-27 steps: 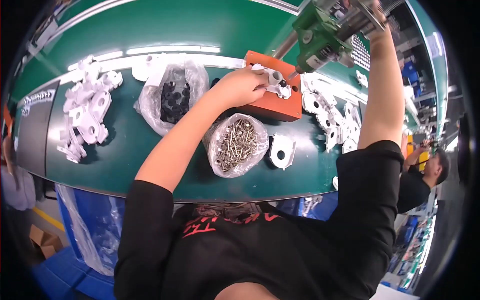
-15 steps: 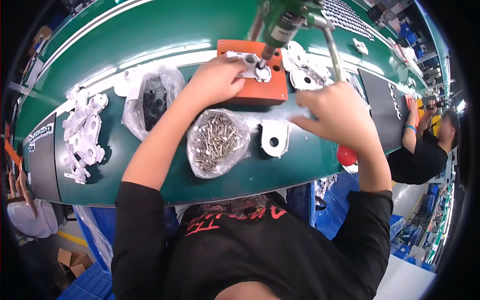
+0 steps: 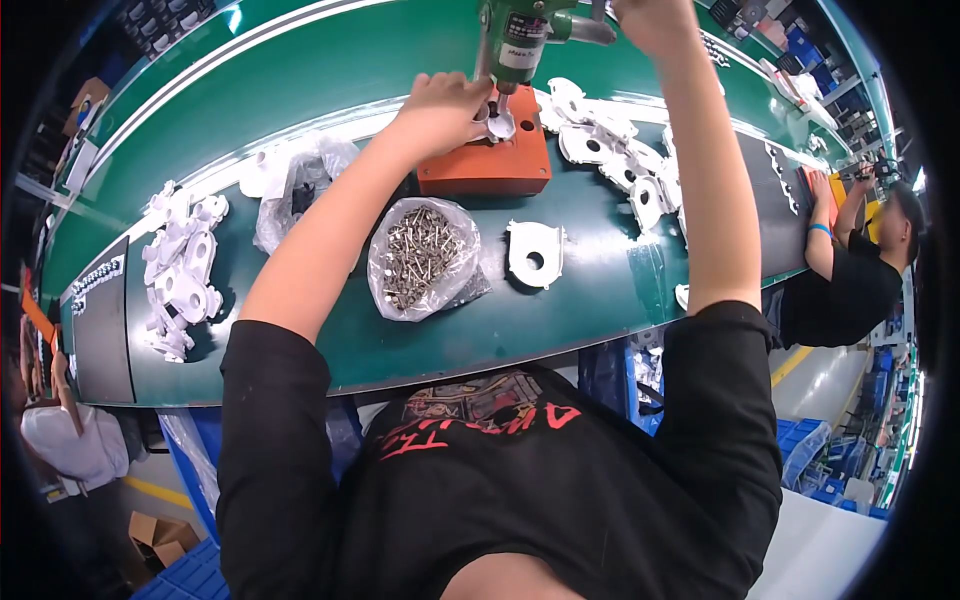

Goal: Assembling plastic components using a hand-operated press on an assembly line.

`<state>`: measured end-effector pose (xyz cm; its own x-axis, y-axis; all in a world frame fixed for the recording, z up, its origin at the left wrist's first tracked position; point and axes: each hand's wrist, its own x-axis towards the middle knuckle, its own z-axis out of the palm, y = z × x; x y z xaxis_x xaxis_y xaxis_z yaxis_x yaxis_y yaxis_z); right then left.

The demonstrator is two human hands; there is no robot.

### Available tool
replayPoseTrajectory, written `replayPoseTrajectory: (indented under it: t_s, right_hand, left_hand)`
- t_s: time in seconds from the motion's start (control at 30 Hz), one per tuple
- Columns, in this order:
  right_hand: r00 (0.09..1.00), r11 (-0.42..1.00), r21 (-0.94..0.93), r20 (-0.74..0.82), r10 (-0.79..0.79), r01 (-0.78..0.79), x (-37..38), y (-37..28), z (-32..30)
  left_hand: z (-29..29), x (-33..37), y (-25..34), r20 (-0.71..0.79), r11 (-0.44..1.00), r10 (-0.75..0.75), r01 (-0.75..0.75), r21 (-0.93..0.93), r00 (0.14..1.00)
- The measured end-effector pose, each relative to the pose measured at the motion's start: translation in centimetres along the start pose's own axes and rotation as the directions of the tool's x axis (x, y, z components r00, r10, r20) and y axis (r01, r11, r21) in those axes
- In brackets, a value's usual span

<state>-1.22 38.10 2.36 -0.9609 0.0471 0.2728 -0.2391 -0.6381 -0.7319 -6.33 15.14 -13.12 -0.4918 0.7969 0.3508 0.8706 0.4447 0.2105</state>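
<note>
My left hand (image 3: 445, 112) is closed on a white plastic part (image 3: 502, 126), which rests on an orange fixture block (image 3: 490, 172). Much of the part is hidden beneath that hand. Right above the part stands the tip of a green hand press (image 3: 518, 50). My right hand (image 3: 655, 22) is raised at the top edge, beside the press's side arm; its fingers are mostly hidden. Nearer me are a clear bag of metal screws (image 3: 422, 255) and a single white housing part (image 3: 536, 254).
White housings lie heaped at the left (image 3: 185, 270) and right of the block (image 3: 600, 140). A clear bag (image 3: 295, 190) holds dark pieces. Black mats (image 3: 100, 330) lie at the bench's left, with another at the right. A co-worker (image 3: 850, 270) sits at the far right.
My right hand has swung up and away from beside the block to the top edge. The red ball at the lower right is out of sight. My left hand stays at the block.
</note>
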Motion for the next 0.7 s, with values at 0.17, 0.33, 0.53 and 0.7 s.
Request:
replayPoseTrajectory:
  t_s: [0.17,0.33,0.53,0.7]
  right_hand:
    - [1.0,0.886,-0.464,-0.012,0.001,-0.006,-0.9,0.6,-5.4]
    - [0.978,0.247,-0.969,-0.028,-0.207,0.025,-13.2,2.0,-6.1]
    - [0.976,-0.54,-0.814,-0.149,-0.158,-0.211,-22.7,9.4,-11.1]
    - [0.924,-0.482,-0.842,-0.047,-0.379,-0.241,-23.9,12.2,-12.7]
  left_hand:
    - [-6.2,-0.9,0.4,0.102,0.932,-0.332,0.309,0.188,0.938]
    - [-4.5,-2.9,-8.0,-0.218,0.796,-0.565,0.595,0.109,0.796]
    - [-5.0,-9.2,-8.2,-0.149,0.796,-0.605,0.591,-0.13,0.782]
    - [-8.7,-20.6,-6.8,-0.284,0.726,-0.683,0.667,-0.164,0.673]
